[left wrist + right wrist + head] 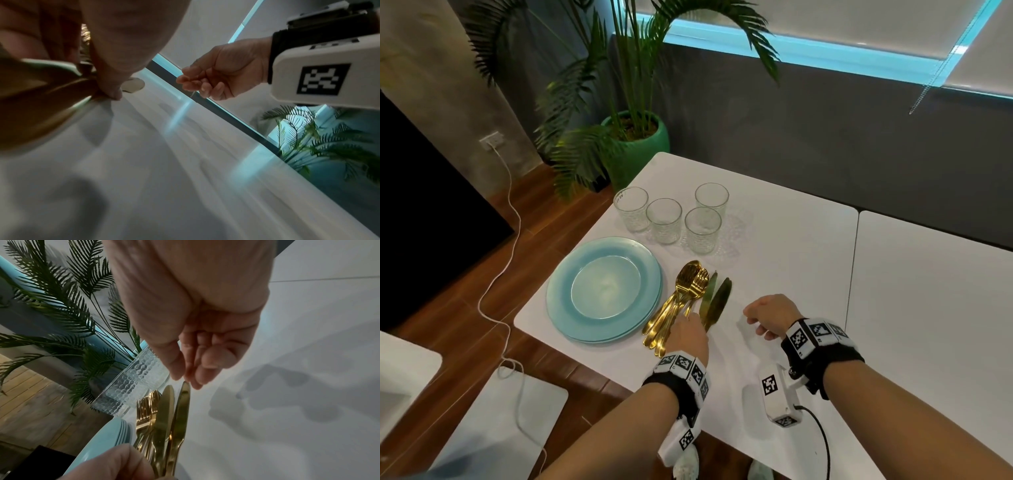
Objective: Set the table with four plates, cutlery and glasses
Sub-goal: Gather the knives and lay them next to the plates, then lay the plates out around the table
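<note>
Nearest the camera, low in the head view, both forearms reach in over the white bench (pixel 774 260), each wrist banded with black-and-white markers; the left hand (pixel 690 337) sits at lower centre, right on the handle ends of the gold cutlery, and the right wrist view shows its fingers (pixel 115 462) curled round those handles at the bottom edge of the frame, so it grips the bundle; the right hand (pixel 770 317) hangs just right of it, holding nothing, fingers loosely curled and pointing down, its fingertips (pixel 193 378) close above the tip of one knife without clearly touching it; its shadow falls on the bench to the right.

Moving up the frame, the gold cutlery (pixel 685 301) fans out from the left hand; spoons and forks bunched on the left side, two knives (pixel 717 301) lying side by side on the right, blades pointing up the picture; just left of the cutlery, the stack of pale blue plates (pixel 604 291) sits near the bench's left edge.

Further up, at centre, four clear textured glasses (pixel 671 217) stand upright in a loose cluster beyond the plates; beyond the bench corner, in the upper left, a palm in a green pot (pixel 637 144) stands on the wooden floor; a white cable (pixel 510 219) trails down the left side.
</note>
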A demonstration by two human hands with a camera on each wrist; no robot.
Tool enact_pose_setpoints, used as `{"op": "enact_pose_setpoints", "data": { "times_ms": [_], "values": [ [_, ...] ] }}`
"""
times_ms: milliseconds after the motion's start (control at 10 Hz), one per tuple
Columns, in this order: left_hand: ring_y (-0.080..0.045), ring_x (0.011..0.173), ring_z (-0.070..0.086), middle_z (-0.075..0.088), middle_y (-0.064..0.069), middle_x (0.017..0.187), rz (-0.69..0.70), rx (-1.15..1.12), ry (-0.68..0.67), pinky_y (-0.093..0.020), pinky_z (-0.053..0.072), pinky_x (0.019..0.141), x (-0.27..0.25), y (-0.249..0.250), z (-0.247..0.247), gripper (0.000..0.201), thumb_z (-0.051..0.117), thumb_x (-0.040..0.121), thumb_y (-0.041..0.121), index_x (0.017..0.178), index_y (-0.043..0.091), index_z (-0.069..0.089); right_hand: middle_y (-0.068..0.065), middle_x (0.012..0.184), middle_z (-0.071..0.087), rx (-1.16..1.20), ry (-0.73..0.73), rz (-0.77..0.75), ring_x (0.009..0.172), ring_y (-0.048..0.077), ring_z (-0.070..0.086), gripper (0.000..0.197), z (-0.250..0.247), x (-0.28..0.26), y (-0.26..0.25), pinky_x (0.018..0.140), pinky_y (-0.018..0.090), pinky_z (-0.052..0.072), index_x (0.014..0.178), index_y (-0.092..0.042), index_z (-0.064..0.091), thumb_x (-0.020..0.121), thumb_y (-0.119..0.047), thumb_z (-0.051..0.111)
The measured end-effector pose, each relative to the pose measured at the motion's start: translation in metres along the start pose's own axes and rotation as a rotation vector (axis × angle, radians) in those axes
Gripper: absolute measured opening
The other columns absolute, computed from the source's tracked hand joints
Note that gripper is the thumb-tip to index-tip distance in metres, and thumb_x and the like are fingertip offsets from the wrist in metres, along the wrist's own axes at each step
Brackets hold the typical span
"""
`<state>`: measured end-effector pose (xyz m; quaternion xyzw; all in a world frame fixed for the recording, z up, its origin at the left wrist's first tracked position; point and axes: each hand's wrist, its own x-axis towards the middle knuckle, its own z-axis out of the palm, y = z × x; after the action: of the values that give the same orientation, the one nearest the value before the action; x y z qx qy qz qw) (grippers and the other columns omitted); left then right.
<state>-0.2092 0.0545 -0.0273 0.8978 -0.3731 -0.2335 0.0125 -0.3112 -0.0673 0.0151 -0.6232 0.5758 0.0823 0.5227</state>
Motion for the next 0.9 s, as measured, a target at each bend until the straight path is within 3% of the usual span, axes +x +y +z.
{"op": "enact_pose_setpoints", "data": {
  "times_ms": [300,400,500,600,700,800,900],
  "values": [
    [-0.025,0.128,0.041,0.044,-0.012,0.136,0.087,0.151,-0.003,-0.034,0.039,0.103,0.004,-0.004,-0.007,0.042,0.046,0.096,0.035,0.129,0.010,0.044,0.009,0.093,0.064,-0.019,0.005,0.005,0.068,0.020,0.056,0.026,-0.002,0.004,-0.006,0.052,0.024,0.044,0.109,0.000,0.064,0.091,-0.016,0.056],
    [-0.024,0.119,0.050,0.053,-0.011,0.126,0.063,0.067,0.011,-0.034,0.044,0.098,0.005,-0.007,-0.024,0.037,0.046,0.095,0.037,0.120,0.010,0.053,0.010,0.096,0.064,-0.027,-0.007,-0.003,0.068,0.019,0.055,0.026,0.002,0.004,-0.010,0.052,0.023,0.044,0.110,0.001,0.063,0.091,-0.016,0.055],
    [-0.027,0.108,0.056,0.059,-0.013,0.115,-0.081,-0.155,0.083,-0.036,0.047,0.092,0.023,-0.033,-0.057,0.035,0.047,0.093,0.035,0.110,0.007,0.060,0.013,0.100,0.065,-0.043,-0.025,-0.039,0.075,0.022,0.057,0.027,0.012,0.003,-0.023,0.055,0.023,0.045,0.109,0.000,0.064,0.091,-0.017,0.054],
    [-0.032,0.113,0.055,0.059,-0.016,0.122,-0.310,-0.337,0.122,-0.038,0.044,0.096,0.049,-0.088,-0.089,0.037,0.050,0.091,0.032,0.117,0.006,0.058,0.012,0.090,0.063,-0.082,-0.057,-0.076,0.067,0.020,0.055,0.028,0.033,0.002,-0.044,0.053,0.022,0.043,0.110,0.002,0.065,0.091,-0.016,0.053],
    [-0.038,0.126,0.044,0.046,-0.020,0.135,-0.540,-0.228,0.105,-0.043,0.039,0.105,0.064,-0.143,-0.107,0.051,0.051,0.088,0.036,0.131,0.010,0.047,0.008,0.080,0.057,-0.158,-0.088,-0.130,0.060,0.016,0.051,0.031,0.060,0.004,-0.066,0.052,0.021,0.040,0.114,0.002,0.064,0.090,-0.015,0.052],
    [-0.038,0.116,0.052,0.053,-0.017,0.125,-0.585,-0.266,0.001,-0.046,0.046,0.099,0.064,-0.188,-0.105,0.053,0.056,0.076,0.038,0.124,0.017,0.052,0.007,0.085,0.054,-0.254,-0.112,-0.204,0.069,0.018,0.050,0.032,0.083,0.005,-0.085,0.054,0.019,0.037,0.115,0.001,0.062,0.091,-0.016,0.048],
    [-0.034,0.099,0.064,0.067,-0.011,0.110,-0.557,-0.266,-0.098,-0.036,0.056,0.085,0.064,-0.199,-0.101,0.046,0.066,0.064,0.031,0.109,0.022,0.066,0.002,0.071,0.053,-0.296,-0.140,-0.215,0.056,0.010,0.045,0.033,0.098,0.006,-0.096,0.053,0.018,0.037,0.114,0.001,0.063,0.092,-0.017,0.046]
  ]
}}
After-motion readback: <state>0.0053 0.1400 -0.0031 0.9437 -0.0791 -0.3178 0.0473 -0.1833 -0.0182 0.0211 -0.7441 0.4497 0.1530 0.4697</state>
